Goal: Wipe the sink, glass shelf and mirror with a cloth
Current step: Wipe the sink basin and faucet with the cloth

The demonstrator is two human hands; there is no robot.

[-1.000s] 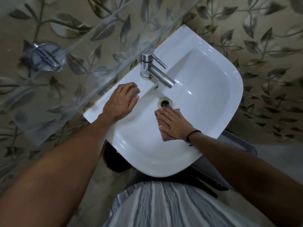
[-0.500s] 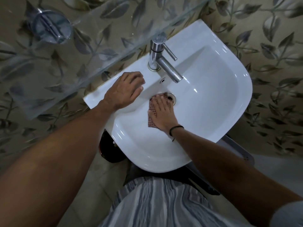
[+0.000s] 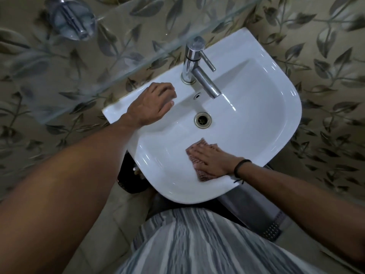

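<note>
A white sink [image 3: 262, 123] fills the middle of the head view, with a chrome tap [image 3: 197, 68] at its back and a drain [image 3: 202, 120] in the bowl. My right hand [image 3: 209, 162] lies flat on a reddish checked cloth [image 3: 201, 173], pressing it against the near inner wall of the bowl. My left hand [image 3: 152, 103] rests palm down on the sink's back left rim, fingers spread, holding nothing. A glass shelf [image 3: 83, 62] juts out above the sink's left side. No mirror is in view.
A chrome shelf bracket [image 3: 73, 20] sits at the upper left on the leaf-patterned wall tiles [image 3: 325, 46]. A dark round object [image 3: 130, 180] stands on the floor under the sink's left edge. A grey bin-like object [image 3: 254, 214] lies below the sink's right.
My right hand has slid the cloth from beside the drain down to the bowl's near wall, uncovering the drain. My left hand has stayed on the rim.
</note>
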